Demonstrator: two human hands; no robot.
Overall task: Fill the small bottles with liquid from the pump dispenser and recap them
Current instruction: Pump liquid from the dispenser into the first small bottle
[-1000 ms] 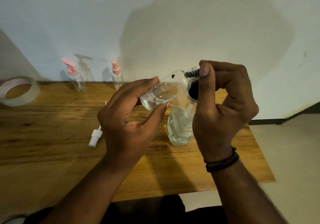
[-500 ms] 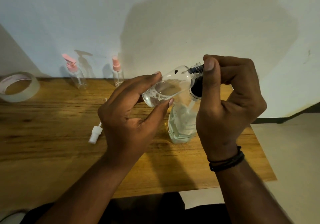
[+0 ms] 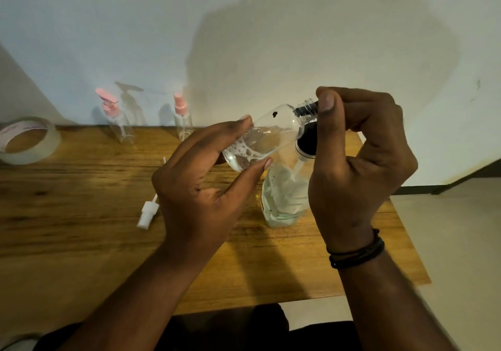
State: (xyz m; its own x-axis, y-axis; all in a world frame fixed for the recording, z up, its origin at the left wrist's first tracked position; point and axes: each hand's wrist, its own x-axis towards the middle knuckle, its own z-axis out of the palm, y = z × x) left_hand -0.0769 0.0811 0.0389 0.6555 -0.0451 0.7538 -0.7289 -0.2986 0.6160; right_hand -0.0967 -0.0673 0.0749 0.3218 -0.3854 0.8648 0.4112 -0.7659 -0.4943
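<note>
Nearest the wearer, two forearms reach out over the front edge of the wooden table (image 3: 81, 242); the right wrist carries a dark wristband (image 3: 357, 250). The left hand (image 3: 200, 188) holds a small clear bottle (image 3: 268, 136) in the air above the middle of the table, thumb under its base end and fingers curled over the top, so the bottle lies tilted with its open threaded neck raised toward the right. Clear liquid with bubbles pools in its lower end. The right hand (image 3: 360, 166) is curled over the black pump head (image 3: 307, 140) of the pump dispenser (image 3: 284, 199), thumb tip just beside the small bottle's neck, where the black nozzle meets the opening. The dispenser stands on the table toward its right edge, partly filled with clear liquid. Left of the left hand, a white spray cap (image 3: 147, 212) lies on its side on the table. At the far edge stand two clear bottles, one with a pink pump top (image 3: 116, 117), one with a pink spray top (image 3: 182, 117), both against the wall. A roll of clear tape (image 3: 27, 140) lies near the far left corner.
</note>
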